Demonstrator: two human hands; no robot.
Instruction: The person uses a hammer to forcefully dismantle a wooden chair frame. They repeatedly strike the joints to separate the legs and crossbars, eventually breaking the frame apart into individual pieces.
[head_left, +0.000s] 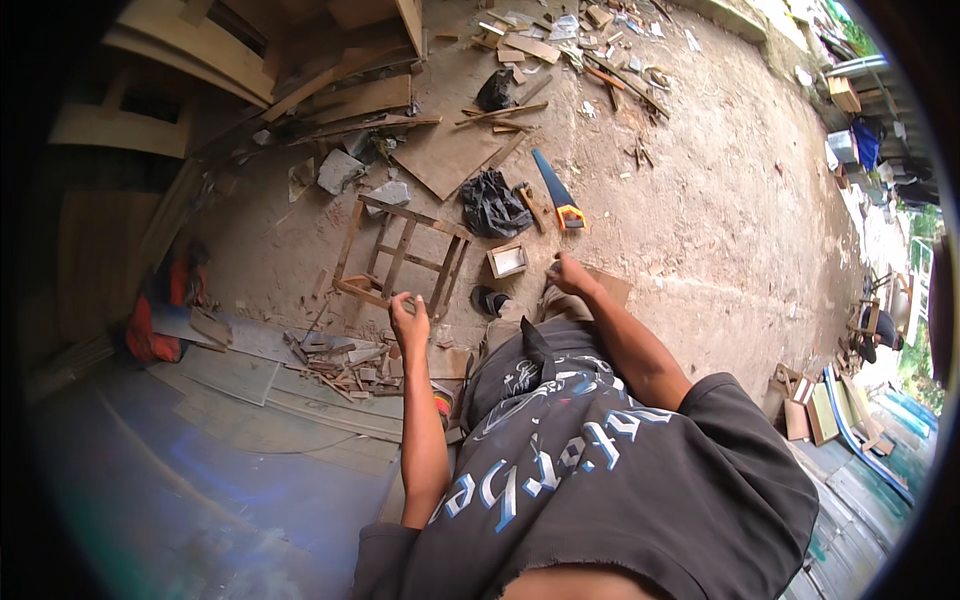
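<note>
A wooden frame with crossbars and legs (pixel 403 245), like a small stool frame, stands on the ground to my left. My left hand (pixel 409 322) is at its near rail, fingers curled; whether it grips the rail or something small cannot be made out. Over my right knee, my right hand (pixel 571 277) is closed, and what lies in it is hidden. Between my hands sits a small open box with a pale inside (pixel 508 261). Beyond it lie a handsaw with a dark blade and orange-black handle (pixel 562 198), a wooden-bodied tool (pixel 531 206) and a crumpled black plastic bag (pixel 494 204).
Broken wood strips (pixel 345 370) are heaped left of my legs. A brown board (pixel 440 160) and grey block pieces (pixel 341 172) lie farther off. Wooden furniture (pixel 200 50) rises at the far left. Scraps (pixel 535 47) litter the far ground; planks (pixel 822 412) lean at the right.
</note>
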